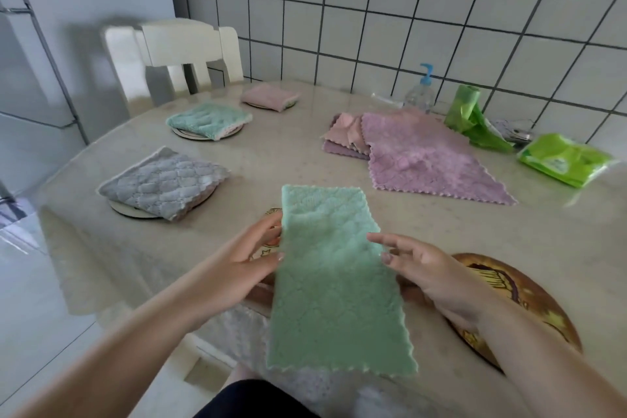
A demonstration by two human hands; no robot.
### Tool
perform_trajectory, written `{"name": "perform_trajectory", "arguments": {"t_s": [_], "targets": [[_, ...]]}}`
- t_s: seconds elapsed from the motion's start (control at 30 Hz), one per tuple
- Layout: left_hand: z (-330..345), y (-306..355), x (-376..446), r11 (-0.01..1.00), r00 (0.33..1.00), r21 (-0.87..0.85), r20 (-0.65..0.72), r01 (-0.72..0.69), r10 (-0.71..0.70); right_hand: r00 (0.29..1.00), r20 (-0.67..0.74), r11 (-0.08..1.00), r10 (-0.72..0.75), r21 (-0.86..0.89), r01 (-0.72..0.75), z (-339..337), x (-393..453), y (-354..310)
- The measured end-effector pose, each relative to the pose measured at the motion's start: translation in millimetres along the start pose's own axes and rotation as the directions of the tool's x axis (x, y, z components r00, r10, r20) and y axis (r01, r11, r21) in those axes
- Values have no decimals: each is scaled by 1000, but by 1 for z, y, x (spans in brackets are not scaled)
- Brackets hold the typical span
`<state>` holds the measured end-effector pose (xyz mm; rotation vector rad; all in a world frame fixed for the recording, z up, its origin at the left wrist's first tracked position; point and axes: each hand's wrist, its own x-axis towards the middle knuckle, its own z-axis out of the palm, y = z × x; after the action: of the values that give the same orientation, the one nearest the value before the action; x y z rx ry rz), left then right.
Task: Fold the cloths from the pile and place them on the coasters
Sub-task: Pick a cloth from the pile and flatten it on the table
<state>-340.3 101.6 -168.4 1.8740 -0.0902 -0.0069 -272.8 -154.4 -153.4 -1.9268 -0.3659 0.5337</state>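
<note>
Green cloth [334, 275], folded to strip, lay on worktop [278, 159] at near edge; long axis ran away from person. Left hand [244, 268] pinched left edge, right hand [427, 268] right edge, equally near. Bare coaster [529, 295] just right of cloth.

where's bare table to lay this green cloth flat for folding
Widest bare patch: mid-table, between the grey folded cloth and the purple cloth, beyond the green cloth. Another lies right, between the purple cloth and brown coaster. Crowded: the far right by the wall, with bottle, green bag roll, wipes pack.
</note>
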Motion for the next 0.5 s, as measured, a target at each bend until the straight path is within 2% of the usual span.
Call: {"name": "perform_trajectory", "arguments": {"t_s": [0.07, 0.2, 0.27, 0.37, 0.43, 0.5], "targets": [[3, 1, -15, 991, 995, 99, -12, -93, 94, 999, 19, 1000, 31, 4, -31, -1, -11, 1], [9, -13, -37, 952, 985, 258, -9, -166, 175, 989, 102, 993, 104, 43, -109, -4, -26, 4], [10, -21, -41, 857, 951, 433, -5, -278, 310, 990, 110, 996, 85, -5, -85, -5, -31, 6], [9, -30, -39, 648, 872, 637, 78, -417, 484, 994, 98, 991, -42, -125, 54, -1, -37, 9], [6, -33, -35, 569, 841, 699, 87, -434, 534, 977, 38, 891, -211, -403, 208, 1, -39, 14], [3, -32, -31, 507, 833, 743, 120, -436, 541, 904, 57, 628, -424, -700, 339, 1, -36, 20]]}}
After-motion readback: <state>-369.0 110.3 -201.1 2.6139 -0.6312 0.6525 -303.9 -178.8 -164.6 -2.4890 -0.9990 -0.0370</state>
